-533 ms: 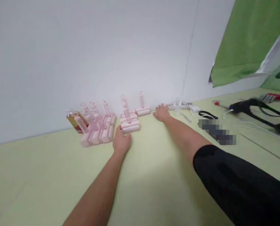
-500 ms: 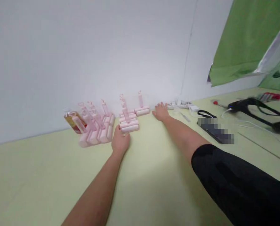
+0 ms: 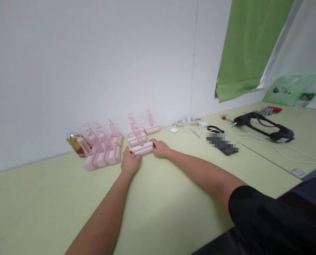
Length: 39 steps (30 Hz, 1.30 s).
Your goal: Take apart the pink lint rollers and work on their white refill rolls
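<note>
Both my hands grip a pale pink, T-shaped lint roller (image 3: 143, 149) low on the table, one at each end. My left hand (image 3: 130, 163) is closed around the left end, its thumb along the front. At the right end, the fingers of my right hand (image 3: 161, 148) are curled and partly hidden. The translucent handle points up, with more lint rollers (image 3: 137, 141) close behind it. Left of my left hand stands a group of similar rollers (image 3: 101, 160), handles upright. Another roller (image 3: 151, 129) lies farther back by the wall.
A bottle with a yellow and red label (image 3: 78, 143) leans behind the left group. By the wall is a power strip (image 3: 188, 122) with a white charger (image 3: 174, 130). To the right lie a phone (image 3: 223, 145), a black strap (image 3: 215, 129) and a black headset-like frame (image 3: 264, 127) with white cables.
My right hand has come from beside the power strip to the roller's right end and closed there. My left hand stays at its left end. The view has turned right.
</note>
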### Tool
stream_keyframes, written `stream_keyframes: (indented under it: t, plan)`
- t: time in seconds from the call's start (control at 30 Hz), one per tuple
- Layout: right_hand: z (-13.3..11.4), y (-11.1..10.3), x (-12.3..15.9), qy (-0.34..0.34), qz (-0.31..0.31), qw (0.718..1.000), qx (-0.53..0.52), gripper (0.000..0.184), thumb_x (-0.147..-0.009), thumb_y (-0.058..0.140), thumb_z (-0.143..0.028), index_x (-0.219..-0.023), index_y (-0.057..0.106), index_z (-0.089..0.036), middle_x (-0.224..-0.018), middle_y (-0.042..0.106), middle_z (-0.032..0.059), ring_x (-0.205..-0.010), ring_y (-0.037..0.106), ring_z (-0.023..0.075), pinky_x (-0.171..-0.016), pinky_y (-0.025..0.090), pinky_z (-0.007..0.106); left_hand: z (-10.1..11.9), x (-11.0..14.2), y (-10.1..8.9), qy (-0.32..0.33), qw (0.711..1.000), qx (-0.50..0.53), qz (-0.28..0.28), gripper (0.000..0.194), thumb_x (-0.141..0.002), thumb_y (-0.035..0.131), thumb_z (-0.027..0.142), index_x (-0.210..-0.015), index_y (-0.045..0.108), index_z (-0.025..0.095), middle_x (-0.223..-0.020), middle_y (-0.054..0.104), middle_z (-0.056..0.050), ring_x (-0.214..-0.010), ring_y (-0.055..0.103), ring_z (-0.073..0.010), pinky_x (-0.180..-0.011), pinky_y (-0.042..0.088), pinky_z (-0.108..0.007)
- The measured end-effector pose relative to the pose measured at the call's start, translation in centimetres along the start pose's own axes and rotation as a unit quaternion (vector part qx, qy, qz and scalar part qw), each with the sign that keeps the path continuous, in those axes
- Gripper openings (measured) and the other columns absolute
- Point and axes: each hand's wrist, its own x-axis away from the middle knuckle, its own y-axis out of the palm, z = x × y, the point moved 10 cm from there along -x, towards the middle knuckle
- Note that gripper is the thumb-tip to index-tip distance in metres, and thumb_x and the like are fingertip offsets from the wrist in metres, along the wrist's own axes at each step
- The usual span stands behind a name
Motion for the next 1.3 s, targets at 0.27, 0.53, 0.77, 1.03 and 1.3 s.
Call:
stream_keyframes:
  t: [0.27, 0.53, 0.77, 1.03, 1.3]
  plan:
    - [-1.1, -3.3, 8.2, 0.059, 0.018, 0.994, -0.086, 0.064, -0.087, 0.059, -0.046, -0.143, 0.042, -0.021, -0.106, 0.07, 0.0077, -0.089, 0.065, 0.0216, -0.076, 0.046, 0.029, 2.5, 4.7, -0.5, 0.032, 0.985, 0.164, -0.049, 0.055, -0.067, 0.077, 0.05, -0.106, 0.057, 0.016, -0.097, 0.065, -0.007, -0.087, 0.061, -0.0226, -0.082, 0.049, -0.037]
    - [-2.9, -2.2, 12.4, 0.094, 0.012, 0.941, -0.326, 0.041, -0.087, 0.059, -0.058, -0.106, 0.057, -0.022, -0.08, 0.065, -0.0004, -0.07, 0.059, 0.0156, -0.062, 0.041, 0.024, 5.9, 7.8, -1.2, -0.06, 0.851, 0.521, -0.007, 0.058, -0.074, 0.075, 0.047, -0.121, 0.052, 0.022, -0.111, 0.06, -0.005, -0.089, 0.06, -0.0161, -0.071, 0.053, -0.028]
    - [-4.6, -1.6, 12.4, 0.044, -0.089, 0.865, -0.492, 0.042, -0.083, 0.066, -0.054, -0.099, 0.061, -0.016, -0.083, 0.066, 0.0022, -0.074, 0.06, 0.016, -0.067, 0.047, 0.026, 7.3, 10.0, 1.3, -0.024, 0.838, 0.532, -0.121, 0.085, -0.072, 0.08, 0.038, -0.144, 0.036, 0.026, -0.117, 0.06, -0.006, -0.097, 0.061, -0.0191, -0.082, 0.054, -0.032]
    - [-4.2, -1.8, 12.4, 0.087, -0.045, 0.827, -0.553, 0.037, -0.08, 0.07, -0.046, -0.098, 0.067, -0.013, -0.083, 0.069, 0.0026, -0.075, 0.062, 0.0163, -0.072, 0.05, 0.028, 7.3, 9.8, 1.2, -0.033, 0.843, 0.529, -0.091, 0.094, -0.073, 0.079, 0.038, -0.151, 0.028, 0.025, -0.126, 0.059, -0.009, -0.104, 0.061, -0.0207, -0.088, 0.053, -0.034]
    - [0.1, -2.7, 12.3, 0.195, 0.072, 0.797, -0.568, 0.034, -0.09, 0.055, -0.05, -0.104, 0.053, -0.019, -0.086, 0.065, 0.0025, -0.068, 0.064, 0.0158, -0.058, 0.057, 0.03, 4.7, 8.9, -1.7, -0.081, 0.907, 0.412, -0.043, 0.098, -0.073, 0.063, 0.029, -0.157, 0.014, 0.025, -0.114, 0.061, -0.007, -0.083, 0.064, -0.0197, -0.078, 0.055, -0.039]
